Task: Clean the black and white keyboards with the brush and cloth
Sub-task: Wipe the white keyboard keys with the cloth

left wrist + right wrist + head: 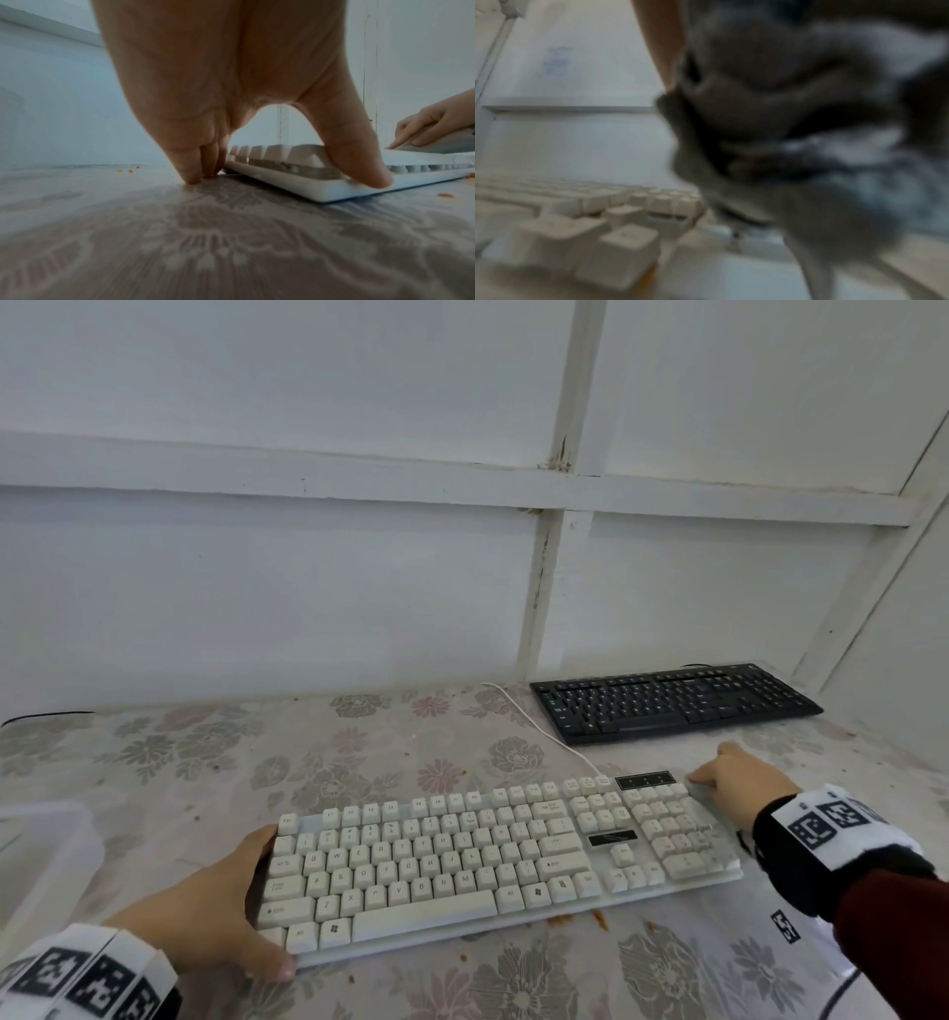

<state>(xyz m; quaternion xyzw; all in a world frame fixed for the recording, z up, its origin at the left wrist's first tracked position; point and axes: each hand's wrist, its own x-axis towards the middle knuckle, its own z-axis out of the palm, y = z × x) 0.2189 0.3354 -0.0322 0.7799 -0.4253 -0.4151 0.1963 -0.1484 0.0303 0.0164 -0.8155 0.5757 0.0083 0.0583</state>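
The white keyboard lies across the middle of the floral table. My left hand holds its left end. The thumb presses on the front corner, and the fingers reach down to the table behind the far corner. My right hand rests at the keyboard's far right corner, its fingers curled on a grey cloth. The cloth fills the blurred right wrist view beside the number keys. The black keyboard sits at the back right by the wall. No brush is in view.
A clear plastic container stands at the left edge. The white cable runs from the white keyboard toward the wall. Orange crumbs lie on the tablecloth near the keyboard's front edge. The white wall closes off the back.
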